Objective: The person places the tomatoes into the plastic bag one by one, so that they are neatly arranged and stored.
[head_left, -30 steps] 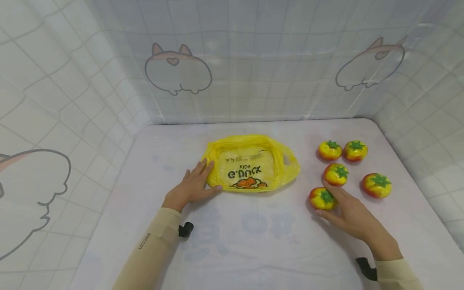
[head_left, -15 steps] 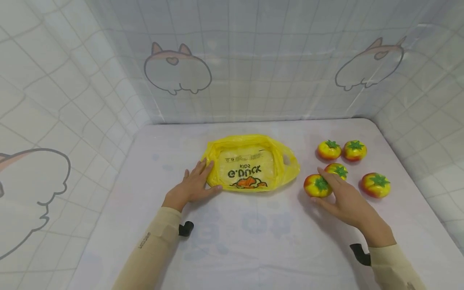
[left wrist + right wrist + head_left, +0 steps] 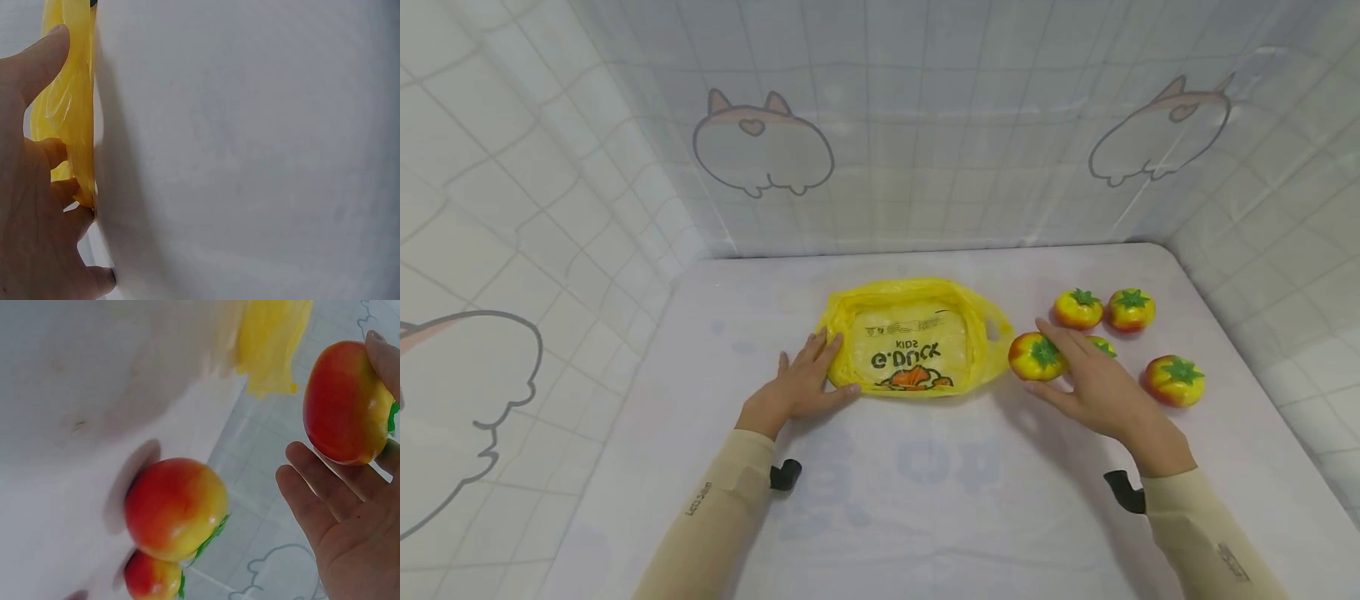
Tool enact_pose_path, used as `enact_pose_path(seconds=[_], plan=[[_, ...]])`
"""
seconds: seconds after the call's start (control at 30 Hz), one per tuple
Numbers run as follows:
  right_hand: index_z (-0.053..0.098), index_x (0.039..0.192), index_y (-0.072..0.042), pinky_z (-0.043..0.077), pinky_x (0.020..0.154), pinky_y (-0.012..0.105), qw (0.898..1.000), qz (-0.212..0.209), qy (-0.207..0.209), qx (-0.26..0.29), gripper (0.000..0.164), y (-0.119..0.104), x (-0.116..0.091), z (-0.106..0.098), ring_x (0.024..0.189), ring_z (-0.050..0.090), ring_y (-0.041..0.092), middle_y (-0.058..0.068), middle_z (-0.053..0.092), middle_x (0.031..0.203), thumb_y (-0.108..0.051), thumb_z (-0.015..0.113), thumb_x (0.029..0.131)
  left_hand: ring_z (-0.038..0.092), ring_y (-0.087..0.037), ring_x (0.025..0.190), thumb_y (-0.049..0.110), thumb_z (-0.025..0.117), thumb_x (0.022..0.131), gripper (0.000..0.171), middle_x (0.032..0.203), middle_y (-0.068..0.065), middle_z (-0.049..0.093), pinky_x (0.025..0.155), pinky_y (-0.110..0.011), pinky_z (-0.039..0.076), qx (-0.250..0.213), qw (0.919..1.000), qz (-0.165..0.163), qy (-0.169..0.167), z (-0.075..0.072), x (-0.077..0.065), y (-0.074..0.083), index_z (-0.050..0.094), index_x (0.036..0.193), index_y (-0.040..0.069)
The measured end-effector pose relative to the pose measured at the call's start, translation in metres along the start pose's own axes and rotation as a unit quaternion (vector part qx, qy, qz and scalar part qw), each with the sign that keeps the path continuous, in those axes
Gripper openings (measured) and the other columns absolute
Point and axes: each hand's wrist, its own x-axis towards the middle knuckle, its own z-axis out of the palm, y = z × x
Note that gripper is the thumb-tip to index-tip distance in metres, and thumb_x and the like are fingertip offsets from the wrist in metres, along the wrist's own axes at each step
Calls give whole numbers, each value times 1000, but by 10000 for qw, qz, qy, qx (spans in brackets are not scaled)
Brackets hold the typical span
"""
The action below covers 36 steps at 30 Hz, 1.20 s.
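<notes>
My right hand point(image 3: 1097, 385) pinches a red-and-yellow toy tomato point(image 3: 1028, 357) with a green leafy top between thumb and fingers. In the right wrist view this held tomato point(image 3: 344, 406) hangs well off the table, its ring and little fingers stretched out below. It overlaps the handle end of a yellow plastic bag point(image 3: 917, 333), which lies spread out with its mouth up and duck print showing. At the bag's left side rests my left hand point(image 3: 801, 383), fingers spread and relaxed. The left wrist view shows its thumb point(image 3: 47, 59) and fingertips against the yellow plastic.
Several more toy tomatoes sit at the right: two at the back point(image 3: 1078, 309) point(image 3: 1131, 310), one further right point(image 3: 1174, 382), and one partly hidden behind my right hand point(image 3: 1102, 346). The white-covered table point(image 3: 895, 517) ends at a tiled-pattern curtain point(image 3: 910, 183).
My right hand has lifted the nearest tomato from the table and carried it left and away from me, to the bag's right end. The left hand has stayed in place.
</notes>
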Motion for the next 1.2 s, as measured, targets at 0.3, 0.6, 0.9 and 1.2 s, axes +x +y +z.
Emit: enact_pose_path(seconds=[0.3, 0.6, 0.9, 1.2], plan=[[34, 161, -17, 50, 102, 62, 9999, 6, -133, -81, 89, -10, 20, -1, 125, 59, 39, 16, 49, 154, -58, 71, 91, -4, -34, 160, 83, 45, 90, 108, 174, -9, -8, 121, -69, -5, 46, 10000, 18, 10, 2, 1, -2, 0, 167, 23], [34, 162, -18, 44, 110, 60, 9996, -227, -85, -144, 89, -23, 41, -1, 140, 49, 37, 11, 45, 159, -54, 73, 91, -5, -33, 160, 83, 45, 90, 108, 174, -10, -7, 121, -70, -4, 9, 10000, 48, 38, 2, 1, -3, 1, 167, 22], [33, 162, -12, 28, 121, 60, 9978, -640, -145, -132, 89, -28, 59, 6, 149, 36, 39, 15, 40, 163, -54, 71, 93, -6, -31, 160, 81, 47, 91, 106, 174, -9, -8, 121, -70, -5, 10, 10000, 69, 26, 1, 1, -3, 1, 167, 23], [33, 162, -12, 18, 126, 56, 9964, -796, -148, -259, 91, -35, 73, 13, 155, 28, 35, 11, 37, 165, -52, 74, 92, -5, -32, 160, 81, 47, 91, 106, 173, -10, -7, 122, -70, -3, 23, 9999, 125, 46, 1, 1, -5, 1, 167, 22]])
